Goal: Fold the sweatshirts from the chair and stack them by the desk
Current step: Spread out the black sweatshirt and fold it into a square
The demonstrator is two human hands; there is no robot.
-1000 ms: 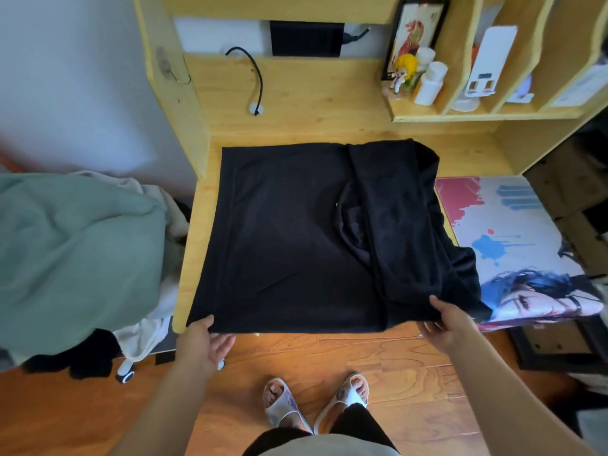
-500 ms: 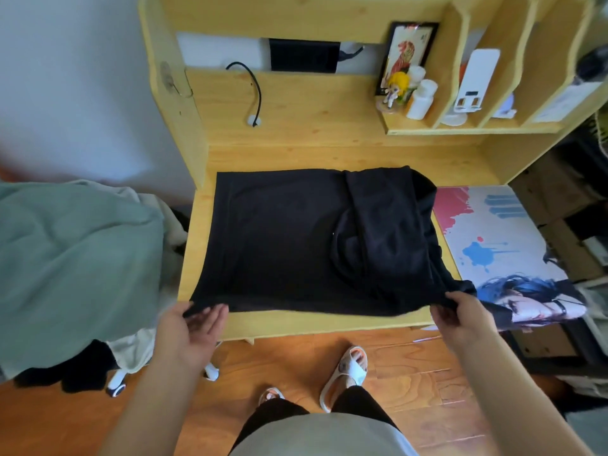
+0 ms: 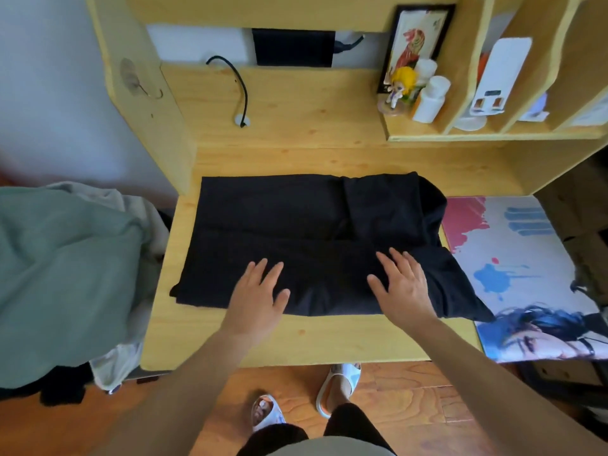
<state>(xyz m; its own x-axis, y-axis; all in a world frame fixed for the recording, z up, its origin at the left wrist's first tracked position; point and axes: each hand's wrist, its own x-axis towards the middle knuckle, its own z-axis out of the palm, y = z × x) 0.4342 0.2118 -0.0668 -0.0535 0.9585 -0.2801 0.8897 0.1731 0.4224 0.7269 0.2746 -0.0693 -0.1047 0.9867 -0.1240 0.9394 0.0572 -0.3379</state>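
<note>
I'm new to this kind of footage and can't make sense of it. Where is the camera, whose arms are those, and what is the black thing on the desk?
There is no machine here. The camera sits on a person's head and looks forward and down, so the two arms reaching in from the bottom are that person's own, and you also see their slippered feet on the wood floor.

The black thing is a sweatshirt, partly folded and lying on the desk. The left hand and the right hand both lie on it with fingers spread and fairly straight, pressing it flat. Neither hand grips anything.

To the left, a green garment lies over other clothes in a pile. On the right of the desk lies a printed mat, its left edge partly under the sweatshirt. The shelf above holds a figurine and white bottles.
</note>
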